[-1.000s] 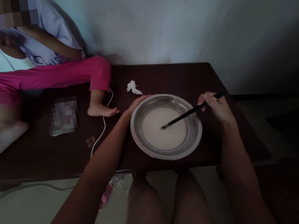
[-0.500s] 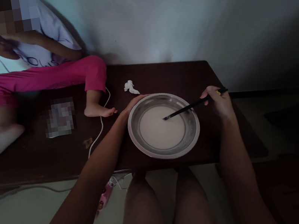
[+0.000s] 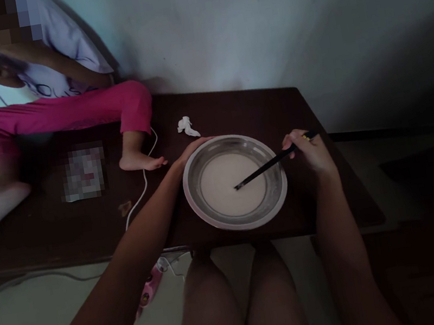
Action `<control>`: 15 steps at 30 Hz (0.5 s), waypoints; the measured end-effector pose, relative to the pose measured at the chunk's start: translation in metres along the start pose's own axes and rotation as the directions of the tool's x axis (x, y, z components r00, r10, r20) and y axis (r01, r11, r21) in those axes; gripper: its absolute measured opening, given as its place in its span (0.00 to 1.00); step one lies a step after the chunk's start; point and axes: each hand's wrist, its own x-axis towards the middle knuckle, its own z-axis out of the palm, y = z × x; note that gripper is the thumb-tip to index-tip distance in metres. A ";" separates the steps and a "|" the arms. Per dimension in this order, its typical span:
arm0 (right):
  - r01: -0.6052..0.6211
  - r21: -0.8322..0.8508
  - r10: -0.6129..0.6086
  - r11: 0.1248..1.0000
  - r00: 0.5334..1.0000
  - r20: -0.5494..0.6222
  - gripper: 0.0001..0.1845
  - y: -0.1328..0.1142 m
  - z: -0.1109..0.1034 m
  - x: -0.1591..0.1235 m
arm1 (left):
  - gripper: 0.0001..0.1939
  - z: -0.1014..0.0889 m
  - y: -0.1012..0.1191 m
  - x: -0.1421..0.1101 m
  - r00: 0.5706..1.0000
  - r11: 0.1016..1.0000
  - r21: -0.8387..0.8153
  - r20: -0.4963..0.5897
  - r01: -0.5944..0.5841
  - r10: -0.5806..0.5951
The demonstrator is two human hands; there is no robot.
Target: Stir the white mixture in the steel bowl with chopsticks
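A round metal bowl of milky white liquid stands on the dark wooden bench in front of my knees. My left hand holds the bowl's far left rim, its fingers partly hidden behind the edge. Dark chopsticks slant down over the bowl's right rim, and their tips dip into the middle of the liquid. I cannot tell whether they are one or a pair pressed together. To the right of the bowl, my right hand is closed around their upper end.
Beyond the bowl lies a crumpled white tissue. A person in pink trousers sits on the bench at the left, beside a blurred packet. A white cable crosses the bench. A wall rises behind it.
My right hand has moved a little left and toward me. The chopstick tips have shifted nearer to me within the liquid. My left hand keeps its place on the rim.
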 end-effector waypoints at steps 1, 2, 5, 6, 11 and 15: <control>0.001 -0.019 -0.001 1.000 1.000 0.027 0.20 0.000 0.001 0.000 | 0.18 -0.001 -0.001 0.001 1.000 1.000 -0.009 0.005 0.000 0.000; 0.007 -0.039 -0.006 0.999 1.000 0.024 0.20 0.000 0.001 0.001 | 0.18 -0.002 -0.002 0.002 1.000 1.000 -0.020 0.009 0.000 0.000; 0.027 -0.057 -0.033 0.998 0.994 -0.101 0.20 0.000 -0.001 0.002 | 0.18 -0.004 -0.004 0.004 1.000 1.000 -0.019 0.016 0.000 0.001; 0.031 -0.040 -0.037 0.999 0.989 -0.140 0.21 0.000 -0.003 0.002 | 0.17 -0.004 -0.004 0.004 1.000 1.000 -0.004 0.015 -0.004 0.004; -0.004 0.013 0.004 1.000 0.999 0.040 0.21 -0.001 0.000 -0.001 | 0.16 -0.004 -0.004 0.005 0.999 1.000 0.024 0.034 -0.015 0.014; 0.024 -0.044 -0.023 0.999 0.999 0.028 0.19 -0.001 0.002 0.001 | 0.17 -0.004 -0.004 0.004 1.000 1.000 -0.026 0.027 0.001 -0.001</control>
